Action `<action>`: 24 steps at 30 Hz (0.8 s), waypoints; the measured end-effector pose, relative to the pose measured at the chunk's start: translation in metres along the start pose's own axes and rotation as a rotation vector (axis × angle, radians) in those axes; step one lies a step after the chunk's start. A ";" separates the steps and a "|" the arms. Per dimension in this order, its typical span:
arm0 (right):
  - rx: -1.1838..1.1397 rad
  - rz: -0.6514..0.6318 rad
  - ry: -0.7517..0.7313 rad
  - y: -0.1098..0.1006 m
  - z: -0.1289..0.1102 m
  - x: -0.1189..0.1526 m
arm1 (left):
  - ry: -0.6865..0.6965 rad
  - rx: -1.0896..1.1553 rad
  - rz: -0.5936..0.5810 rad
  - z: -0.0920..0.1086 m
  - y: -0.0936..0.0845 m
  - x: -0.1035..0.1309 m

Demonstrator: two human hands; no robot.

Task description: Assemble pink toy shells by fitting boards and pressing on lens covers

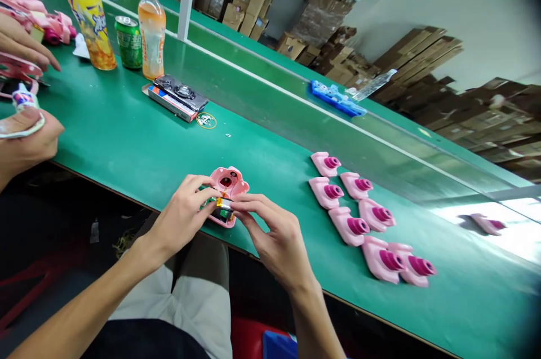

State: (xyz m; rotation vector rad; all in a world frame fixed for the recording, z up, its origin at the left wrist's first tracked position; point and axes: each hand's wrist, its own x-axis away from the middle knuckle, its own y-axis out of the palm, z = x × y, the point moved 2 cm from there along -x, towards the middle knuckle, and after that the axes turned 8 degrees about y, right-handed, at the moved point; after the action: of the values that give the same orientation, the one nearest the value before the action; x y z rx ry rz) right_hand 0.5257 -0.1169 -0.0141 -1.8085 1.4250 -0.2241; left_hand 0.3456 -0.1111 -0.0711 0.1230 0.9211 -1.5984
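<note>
A small silver battery pack with yellow tape at one end [224, 203] is pinched at its two ends between my hands. My left hand [186, 212] has thumb and fingers closed at its taped end. From the other side, the fingertips of my right hand [273, 229] grip the silver end. Below it lies an opened pink toy camera shell half [228, 224] with a green circuit board inside, partly hidden by my fingers. The other pink shell half [239, 185], with rounded ears, lies just beyond.
Several pink toy cameras [332, 193] stand to the right on the green table [270, 150]. A boxed black item [180, 97], a drink can [129, 42] and two bottles [152, 32] stand at the back left. At far left, another person's hands [29, 139] hold a tube.
</note>
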 end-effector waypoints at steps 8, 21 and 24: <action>0.147 0.140 -0.019 0.026 0.013 0.030 | -0.048 -0.065 0.116 -0.005 0.007 0.002; 0.451 -0.022 -0.124 0.028 0.014 0.029 | 0.145 -0.217 -0.143 0.003 0.003 0.015; 0.508 0.088 -0.151 0.038 0.020 0.037 | 0.191 -0.256 -0.218 0.001 0.000 0.018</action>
State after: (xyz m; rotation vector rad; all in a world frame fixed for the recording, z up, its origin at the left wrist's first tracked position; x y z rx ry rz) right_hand 0.5223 -0.1411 -0.0646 -1.3166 1.2049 -0.3605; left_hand 0.3405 -0.1262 -0.0805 -0.0054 1.3167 -1.6721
